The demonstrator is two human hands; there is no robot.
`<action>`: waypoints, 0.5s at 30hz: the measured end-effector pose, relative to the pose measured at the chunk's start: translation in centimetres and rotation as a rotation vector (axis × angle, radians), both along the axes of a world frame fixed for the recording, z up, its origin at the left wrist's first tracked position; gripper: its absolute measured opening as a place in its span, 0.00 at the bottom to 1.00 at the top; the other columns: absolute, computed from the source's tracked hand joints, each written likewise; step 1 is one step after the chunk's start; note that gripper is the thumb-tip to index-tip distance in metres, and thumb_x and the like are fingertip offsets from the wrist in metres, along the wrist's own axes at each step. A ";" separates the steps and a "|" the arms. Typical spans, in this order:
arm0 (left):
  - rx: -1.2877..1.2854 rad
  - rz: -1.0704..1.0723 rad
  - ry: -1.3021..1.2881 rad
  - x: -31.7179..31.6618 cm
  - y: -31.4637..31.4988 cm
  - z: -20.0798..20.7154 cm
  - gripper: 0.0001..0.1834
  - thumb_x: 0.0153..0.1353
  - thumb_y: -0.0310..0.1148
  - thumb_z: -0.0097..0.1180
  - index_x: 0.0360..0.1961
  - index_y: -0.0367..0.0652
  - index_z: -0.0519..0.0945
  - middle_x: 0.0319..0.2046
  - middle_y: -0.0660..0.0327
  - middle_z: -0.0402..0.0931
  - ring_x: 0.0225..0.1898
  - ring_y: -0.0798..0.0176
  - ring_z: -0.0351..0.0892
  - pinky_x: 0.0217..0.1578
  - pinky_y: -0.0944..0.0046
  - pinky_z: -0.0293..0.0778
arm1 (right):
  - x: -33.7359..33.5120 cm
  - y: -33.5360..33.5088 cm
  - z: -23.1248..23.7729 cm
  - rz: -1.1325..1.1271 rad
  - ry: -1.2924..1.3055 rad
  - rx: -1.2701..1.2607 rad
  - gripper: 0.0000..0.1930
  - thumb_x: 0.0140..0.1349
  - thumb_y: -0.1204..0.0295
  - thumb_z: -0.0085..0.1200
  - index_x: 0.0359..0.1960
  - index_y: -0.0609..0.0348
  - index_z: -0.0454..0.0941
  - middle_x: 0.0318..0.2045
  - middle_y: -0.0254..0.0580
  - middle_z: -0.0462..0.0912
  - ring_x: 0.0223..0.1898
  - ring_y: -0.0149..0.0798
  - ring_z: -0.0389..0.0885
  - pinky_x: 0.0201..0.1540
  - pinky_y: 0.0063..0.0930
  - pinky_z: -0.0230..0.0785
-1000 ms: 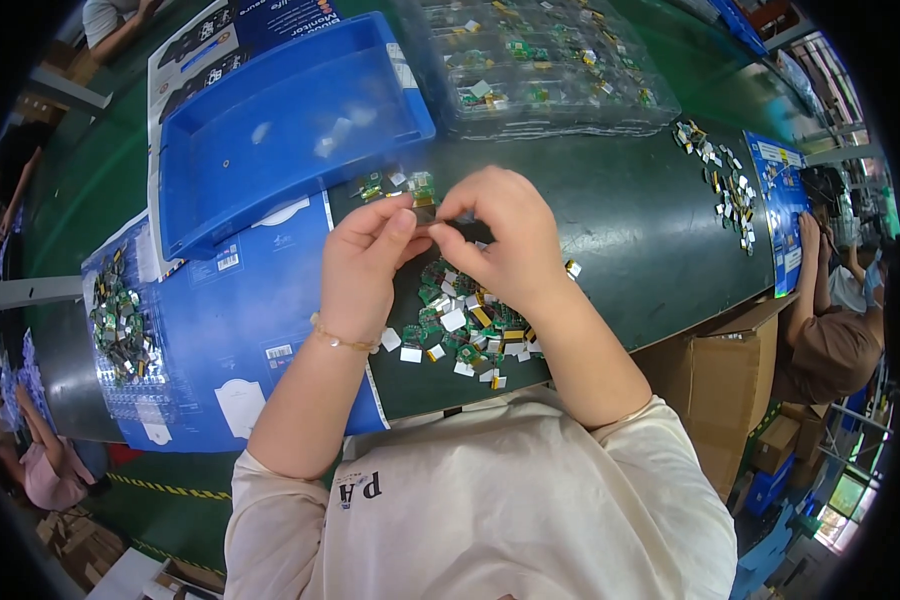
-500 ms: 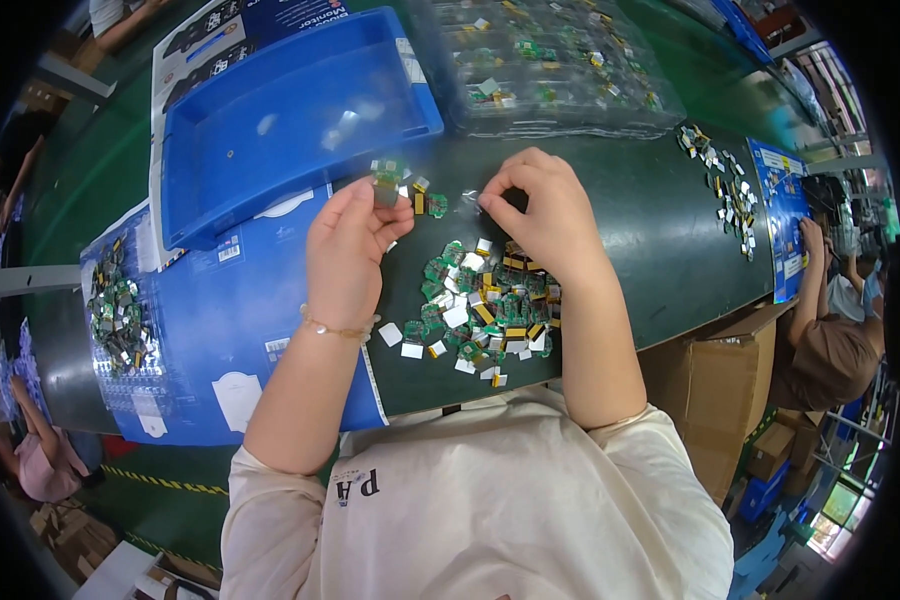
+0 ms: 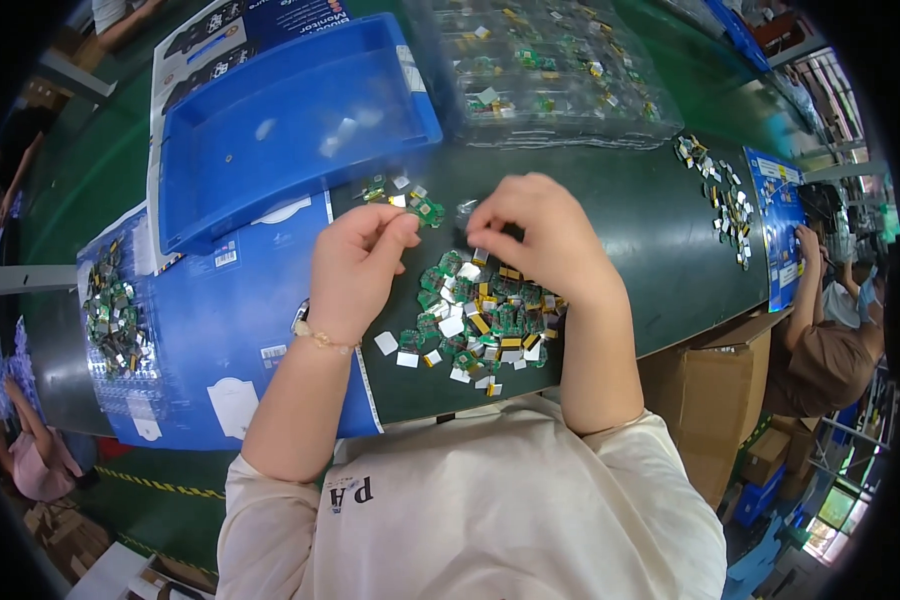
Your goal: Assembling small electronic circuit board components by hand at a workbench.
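Note:
My left hand (image 3: 358,268) is over the green table, thumb and fingers pressed together. Just beyond its fingertips lies a small green circuit board (image 3: 428,212); I cannot tell whether they touch it. Another small board (image 3: 374,188) lies farther back by the tray. My right hand (image 3: 538,232) is curled, thumb toward index finger, beside a small shiny clear piece (image 3: 465,209). Whatever either pinch holds, if anything, is hidden. Between my forearms spreads a pile of small circuit boards (image 3: 508,310) with silver and yellow parts.
A blue plastic tray (image 3: 290,185) stands at the back left. Stacked clear blister trays (image 3: 570,125) with boards are at the back. More boards (image 3: 118,315) lie at the left on blue printed sheets (image 3: 200,350), and others (image 3: 727,200) at the right. A cardboard box (image 3: 695,400) is beside the table.
My left hand has drawn lower and no longer shows the board it held up; a board now lies behind it by the tray. My right hand has shifted slightly nearer.

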State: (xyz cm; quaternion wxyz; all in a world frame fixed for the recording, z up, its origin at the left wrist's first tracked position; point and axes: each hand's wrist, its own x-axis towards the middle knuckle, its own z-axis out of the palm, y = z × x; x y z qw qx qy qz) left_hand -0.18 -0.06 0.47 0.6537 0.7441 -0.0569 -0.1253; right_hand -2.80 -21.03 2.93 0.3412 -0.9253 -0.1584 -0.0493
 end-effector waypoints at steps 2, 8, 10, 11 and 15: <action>0.048 0.040 -0.143 0.2 0.2 -0.5 0.10 0.59 0.33 0.56 0.36 0.36 0.80 0.22 0.63 0.78 0.22 0.76 0.72 0.23 0.74 0.67 | 0.0 -0.1 -0.5 0.112 0.005 -0.005 0.05 0.44 0.74 0.62 0.24 0.53 0.80 0.22 0.34 0.75 0.29 0.40 0.74 0.34 0.32 0.65; 0.256 0.143 -0.260 1.1 0.7 0.0 0.09 0.58 0.32 0.58 0.35 0.39 0.81 0.17 0.64 0.75 0.18 0.76 0.68 0.20 0.72 0.65 | -0.6 1.1 -1.1 0.271 0.172 0.011 0.08 0.45 0.69 0.63 0.27 0.55 0.79 0.23 0.37 0.75 0.30 0.42 0.74 0.34 0.34 0.66; 0.275 0.187 -0.244 1.2 0.7 0.1 0.08 0.56 0.33 0.59 0.34 0.40 0.81 0.14 0.66 0.72 0.15 0.75 0.66 0.19 0.71 0.63 | -0.7 1.6 -0.8 0.256 0.172 -0.010 0.10 0.43 0.68 0.64 0.27 0.55 0.79 0.23 0.37 0.75 0.30 0.42 0.74 0.34 0.34 0.66; 0.276 0.188 -0.243 1.3 0.8 0.1 0.08 0.56 0.33 0.59 0.34 0.40 0.81 0.14 0.66 0.72 0.15 0.75 0.66 0.19 0.71 0.63 | -0.8 1.9 -0.8 0.238 0.173 -0.032 0.11 0.42 0.67 0.65 0.27 0.55 0.78 0.23 0.37 0.75 0.31 0.42 0.74 0.34 0.35 0.66; 0.483 0.172 -0.406 1.7 1.3 -0.5 0.07 0.54 0.32 0.61 0.33 0.44 0.81 0.12 0.66 0.68 0.13 0.72 0.63 0.17 0.70 0.61 | -1.2 2.6 -1.1 0.196 0.100 -0.105 0.13 0.40 0.66 0.66 0.27 0.55 0.77 0.24 0.37 0.75 0.32 0.43 0.74 0.34 0.35 0.66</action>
